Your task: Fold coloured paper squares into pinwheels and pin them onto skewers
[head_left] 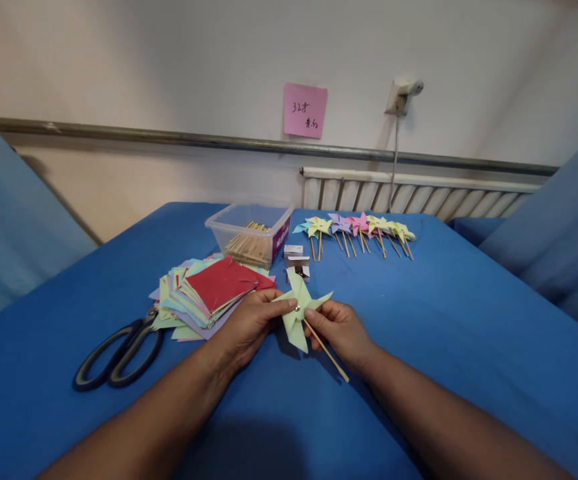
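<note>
Both my hands hold a pale green paper pinwheel (299, 308) just above the blue table (449, 333). My left hand (249, 327) pinches the pinwheel's left blade and centre pin with closed fingers. My right hand (339, 330) is closed on the thin wooden stick (326, 350) that runs down to the right from the pinwheel's centre. The red-topped stack of coloured paper squares (209, 293) lies just left of my left hand.
Black-handled scissors (119, 353) lie at the left. A clear plastic box of wooden sticks (251, 233) stands behind the paper. Two small boxes (296, 260) sit beside it. A row of several finished pinwheels (359, 230) lies at the back. A pink note (305, 110) hangs on the wall.
</note>
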A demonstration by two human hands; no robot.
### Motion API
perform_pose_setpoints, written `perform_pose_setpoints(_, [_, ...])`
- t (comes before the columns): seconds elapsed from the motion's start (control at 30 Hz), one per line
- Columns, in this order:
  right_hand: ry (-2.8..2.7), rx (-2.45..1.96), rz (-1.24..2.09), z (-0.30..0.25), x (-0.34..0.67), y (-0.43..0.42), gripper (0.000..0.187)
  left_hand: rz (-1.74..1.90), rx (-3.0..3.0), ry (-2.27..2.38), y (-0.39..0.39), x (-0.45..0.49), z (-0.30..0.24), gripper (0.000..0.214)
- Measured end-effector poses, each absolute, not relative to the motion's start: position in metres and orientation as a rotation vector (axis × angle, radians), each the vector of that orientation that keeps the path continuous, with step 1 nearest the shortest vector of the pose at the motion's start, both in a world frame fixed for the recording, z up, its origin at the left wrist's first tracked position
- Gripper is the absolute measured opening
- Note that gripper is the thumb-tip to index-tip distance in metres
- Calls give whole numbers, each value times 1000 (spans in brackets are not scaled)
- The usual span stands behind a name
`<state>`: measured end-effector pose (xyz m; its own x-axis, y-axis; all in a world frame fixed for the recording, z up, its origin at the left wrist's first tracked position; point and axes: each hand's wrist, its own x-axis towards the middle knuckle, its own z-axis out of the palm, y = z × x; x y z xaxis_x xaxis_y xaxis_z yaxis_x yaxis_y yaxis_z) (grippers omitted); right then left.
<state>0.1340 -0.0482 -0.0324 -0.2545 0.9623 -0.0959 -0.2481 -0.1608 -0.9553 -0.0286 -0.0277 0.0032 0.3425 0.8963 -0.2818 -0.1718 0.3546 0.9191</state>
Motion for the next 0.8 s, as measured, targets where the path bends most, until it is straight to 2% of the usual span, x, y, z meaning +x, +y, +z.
perform_pose_setpoints(0.8, [-1156,-1003,1499,-30,132,-48,36,882,1086,1089,-28,-24,-4,23])
